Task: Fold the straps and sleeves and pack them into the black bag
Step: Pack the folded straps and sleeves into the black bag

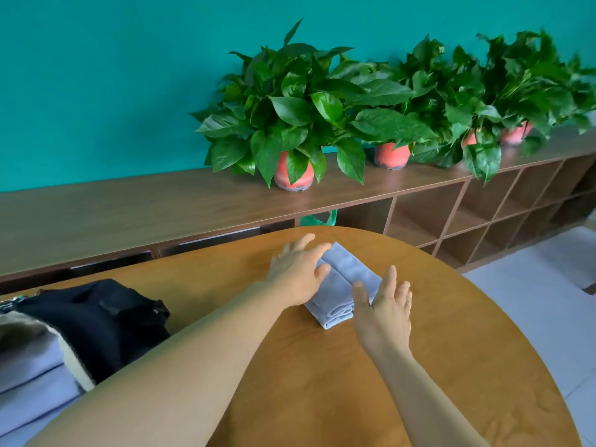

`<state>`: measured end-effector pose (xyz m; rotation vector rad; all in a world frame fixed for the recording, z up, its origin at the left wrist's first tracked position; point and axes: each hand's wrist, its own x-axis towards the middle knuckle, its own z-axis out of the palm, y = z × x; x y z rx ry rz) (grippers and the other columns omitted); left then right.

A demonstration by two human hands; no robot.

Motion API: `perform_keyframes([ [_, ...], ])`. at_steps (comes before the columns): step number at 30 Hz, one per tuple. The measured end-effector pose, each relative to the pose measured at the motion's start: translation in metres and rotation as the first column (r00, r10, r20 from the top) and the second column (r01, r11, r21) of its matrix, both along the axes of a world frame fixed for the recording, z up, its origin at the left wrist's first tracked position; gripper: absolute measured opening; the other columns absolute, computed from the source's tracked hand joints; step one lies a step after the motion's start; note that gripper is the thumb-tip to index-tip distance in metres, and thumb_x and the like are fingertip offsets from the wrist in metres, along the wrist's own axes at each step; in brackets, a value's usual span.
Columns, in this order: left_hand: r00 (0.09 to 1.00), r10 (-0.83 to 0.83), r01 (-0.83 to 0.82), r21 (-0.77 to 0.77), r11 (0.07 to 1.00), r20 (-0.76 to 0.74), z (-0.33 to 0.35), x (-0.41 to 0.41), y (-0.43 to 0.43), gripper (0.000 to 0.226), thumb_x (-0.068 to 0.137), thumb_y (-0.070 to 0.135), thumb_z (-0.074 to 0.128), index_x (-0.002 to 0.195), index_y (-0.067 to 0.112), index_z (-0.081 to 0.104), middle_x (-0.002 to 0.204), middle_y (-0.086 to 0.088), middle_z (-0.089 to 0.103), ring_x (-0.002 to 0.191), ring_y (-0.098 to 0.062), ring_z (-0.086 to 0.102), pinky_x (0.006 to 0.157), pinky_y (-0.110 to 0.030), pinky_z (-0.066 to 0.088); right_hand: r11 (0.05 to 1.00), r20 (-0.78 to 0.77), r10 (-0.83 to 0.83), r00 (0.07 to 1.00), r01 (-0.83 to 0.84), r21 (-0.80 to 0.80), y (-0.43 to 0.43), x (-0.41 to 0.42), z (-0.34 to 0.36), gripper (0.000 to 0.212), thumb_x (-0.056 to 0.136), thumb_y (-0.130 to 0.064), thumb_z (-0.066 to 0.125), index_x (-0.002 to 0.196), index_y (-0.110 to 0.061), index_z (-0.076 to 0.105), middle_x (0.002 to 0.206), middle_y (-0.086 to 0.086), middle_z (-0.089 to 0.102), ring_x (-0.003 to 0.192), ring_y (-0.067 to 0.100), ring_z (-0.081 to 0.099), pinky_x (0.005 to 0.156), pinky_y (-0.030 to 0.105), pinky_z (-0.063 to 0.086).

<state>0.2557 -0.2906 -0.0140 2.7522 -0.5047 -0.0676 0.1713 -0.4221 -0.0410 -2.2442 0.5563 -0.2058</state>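
Note:
A folded pale blue-grey sleeve (346,279) lies on the round wooden table (419,366), near its far edge. My left hand (298,272) lies over the sleeve's left side with straight fingers spread. My right hand (383,312) hovers at the sleeve's near right corner, fingers straight and spread, holding nothing. The black bag (96,321) sits at the table's left side, with a fleecy cream lining (72,359) showing at its mouth.
Pale blue-grey cloth (29,382) is piled at the near left beside the bag. Behind the table runs a long wooden shelf unit (129,208) with several potted plants (290,124) against a teal wall. White floor tiles (548,285) lie to the right.

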Motion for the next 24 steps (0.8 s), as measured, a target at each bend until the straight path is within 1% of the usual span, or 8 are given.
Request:
perform_keyframes([
  [4, 0.994, -0.087, 0.087, 0.007, 0.996, -0.059, -0.013, 0.024, -0.017, 0.048, 0.105, 0.032, 0.032, 0.151, 0.038, 0.022, 0.162, 0.009, 0.007, 0.147, -0.026, 0.013, 0.117, -0.048, 0.02, 1.0, 0.004, -0.001, 1.0, 0.001, 0.031, 0.0, 0.022, -0.011, 0.07, 0.101, -0.047, 0.033, 0.154, -0.025, -0.007, 0.161, 0.014, -0.012, 0.148, 0.027, -0.012, 0.12, 0.042, 0.006],
  [8, 0.964, -0.146, 0.14, -0.044, 0.989, -0.22, -0.027, 0.042, -0.022, 0.05, 0.105, 0.022, 0.029, 0.151, 0.041, 0.022, 0.162, 0.015, 0.0, 0.149, -0.023, 0.006, 0.119, -0.046, 0.017, 0.998, -0.057, 0.043, 0.997, -0.041, 0.036, 0.005, 0.038, -0.024, 0.063, 0.103, -0.04, 0.029, 0.155, -0.028, -0.004, 0.161, 0.014, -0.013, 0.148, 0.028, -0.013, 0.12, 0.043, 0.01],
  [10, 0.949, -0.158, 0.147, -0.06, 0.987, -0.272, -0.032, 0.047, -0.022, 0.052, 0.104, 0.021, 0.029, 0.15, 0.044, 0.022, 0.161, 0.018, 0.0, 0.149, -0.023, 0.005, 0.119, -0.047, 0.018, 0.998, -0.104, 0.055, 0.993, -0.057, -0.014, 0.007, 0.041, -0.031, 0.059, 0.104, -0.035, 0.028, 0.155, -0.026, 0.0, 0.16, 0.016, -0.014, 0.148, 0.031, -0.011, 0.12, 0.043, 0.009],
  [13, 0.94, -0.163, 0.162, -0.027, 0.986, -0.301, -0.035, 0.048, -0.021, 0.051, 0.105, 0.024, 0.026, 0.151, 0.044, 0.016, 0.161, 0.018, -0.003, 0.15, -0.025, 0.002, 0.12, -0.049, 0.013, 0.988, -0.147, 0.062, 0.987, -0.081, -0.128, 0.009, 0.043, -0.038, 0.058, 0.104, -0.032, 0.026, 0.154, -0.024, -0.001, 0.159, 0.018, -0.014, 0.148, 0.033, -0.01, 0.12, 0.041, 0.006],
  [16, 0.943, -0.141, 0.149, 0.003, 0.989, -0.303, -0.035, 0.042, -0.022, 0.05, 0.106, 0.027, 0.023, 0.152, 0.044, 0.011, 0.162, 0.016, -0.005, 0.149, -0.029, -0.001, 0.12, -0.047, 0.009, 0.974, -0.19, 0.086, 0.978, -0.123, -0.191, 0.008, 0.043, -0.042, 0.058, 0.103, -0.032, 0.024, 0.154, -0.024, -0.004, 0.159, 0.019, -0.014, 0.148, 0.034, -0.008, 0.12, 0.043, 0.003],
  [18, 0.945, -0.104, 0.116, 0.02, 0.993, -0.311, -0.033, 0.035, -0.02, 0.051, 0.106, 0.027, 0.022, 0.152, 0.043, 0.009, 0.162, 0.015, -0.007, 0.149, -0.03, -0.002, 0.12, -0.047, 0.01, 0.967, -0.22, 0.114, 0.969, -0.159, -0.201, 0.006, 0.041, -0.041, 0.058, 0.103, -0.031, 0.023, 0.154, -0.026, -0.005, 0.159, 0.018, -0.014, 0.148, 0.032, -0.007, 0.119, 0.045, 0.0],
  [21, 0.949, -0.035, 0.061, 0.074, 0.995, -0.312, -0.031, 0.018, -0.017, 0.052, 0.106, 0.028, 0.021, 0.153, 0.042, 0.005, 0.162, 0.014, -0.009, 0.149, -0.032, -0.001, 0.119, -0.046, 0.016, 0.948, -0.254, 0.189, 0.948, -0.244, -0.206, 0.002, 0.035, -0.039, 0.06, 0.102, -0.028, 0.023, 0.154, -0.028, -0.006, 0.16, 0.014, -0.016, 0.149, 0.029, -0.007, 0.118, 0.046, -0.004],
  [24, 0.949, 0.057, -0.014, 0.138, 0.99, -0.309, -0.03, -0.003, -0.01, 0.052, 0.106, 0.031, 0.02, 0.154, 0.04, 0.002, 0.162, 0.012, -0.011, 0.149, -0.031, 0.001, 0.116, -0.045, 0.024, 0.923, -0.29, 0.286, 0.913, -0.344, -0.172, 0.002, 0.025, -0.035, 0.065, 0.1, -0.022, 0.027, 0.154, -0.031, -0.007, 0.16, 0.01, -0.019, 0.149, 0.025, -0.009, 0.118, 0.047, -0.006],
])
